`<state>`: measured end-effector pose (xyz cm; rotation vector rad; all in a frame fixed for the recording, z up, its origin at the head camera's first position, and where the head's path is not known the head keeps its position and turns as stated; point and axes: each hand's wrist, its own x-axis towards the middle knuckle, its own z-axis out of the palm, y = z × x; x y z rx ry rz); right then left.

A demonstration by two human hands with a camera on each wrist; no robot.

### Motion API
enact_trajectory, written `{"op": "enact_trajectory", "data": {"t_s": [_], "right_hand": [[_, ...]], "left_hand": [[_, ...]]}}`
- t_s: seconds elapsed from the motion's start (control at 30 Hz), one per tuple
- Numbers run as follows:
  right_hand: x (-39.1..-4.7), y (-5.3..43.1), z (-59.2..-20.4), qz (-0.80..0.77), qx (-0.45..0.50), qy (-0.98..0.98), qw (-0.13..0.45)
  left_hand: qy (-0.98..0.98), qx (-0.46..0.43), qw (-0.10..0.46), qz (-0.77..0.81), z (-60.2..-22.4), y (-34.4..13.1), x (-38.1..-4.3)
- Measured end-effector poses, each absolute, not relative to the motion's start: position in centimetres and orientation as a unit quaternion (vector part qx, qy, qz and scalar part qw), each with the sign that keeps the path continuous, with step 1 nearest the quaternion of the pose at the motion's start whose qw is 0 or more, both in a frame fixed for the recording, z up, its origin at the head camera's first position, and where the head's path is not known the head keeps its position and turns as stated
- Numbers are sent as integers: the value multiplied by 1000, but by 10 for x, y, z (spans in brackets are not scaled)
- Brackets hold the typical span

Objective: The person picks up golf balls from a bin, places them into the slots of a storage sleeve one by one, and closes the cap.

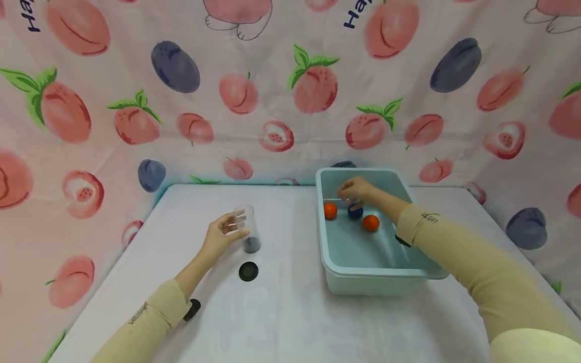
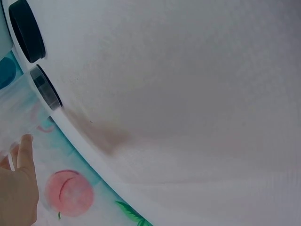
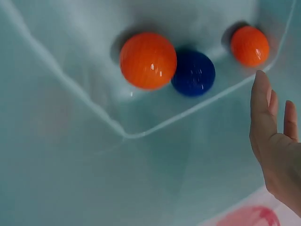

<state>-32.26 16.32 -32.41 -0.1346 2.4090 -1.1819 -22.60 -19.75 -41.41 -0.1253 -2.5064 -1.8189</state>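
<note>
the left hand (image 1: 221, 235) grips the clear cup (image 1: 251, 221) near a black lid (image 1: 248, 271); keep it steady. the right hand (image 1: 358, 190), fingers loose and holding nothing visible, is over the tub (image 1: 386, 273), where a blue ball (image 1: 355, 212) lies between two orange balls (image 1: 371, 223); best pinch one squarely.

Three balls (image 1: 370, 223); one bin (image 1: 386, 272), cup (image 1: 251, 227), lid (image 1: 248, 271)

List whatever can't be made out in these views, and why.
- Part of the bin's right side: head view, behind the right sleeve.
- Part of the blue ball: head view, behind fingers of the right hand.
- Upper end of the clear container, part of the left hand: left wrist view, cut off by the left edge.
- Sleeve lettering: head view, too small to read.
</note>
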Motion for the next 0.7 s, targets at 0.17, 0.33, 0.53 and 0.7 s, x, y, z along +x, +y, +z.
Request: {"op": "enact_trajectory", "data": {"t_s": [0.17,0.33,0.53,0.7], "right_hand": [[-341,161,-353,-457,-31,857,236],[-332,147,-351,-451,26,862,231],[-326,142,-355,-436,35,868,234],[-327,141,-366,-421,22,872,248]], "left_hand": [[-798,-51,28,-600,-415,-197,-226],[-799,-46,31,-599,-414,-198,-227],[-797,-43,22,-602,-413,-198,-226],[-800,-39,19,-598,-415,-196,-225]]}}
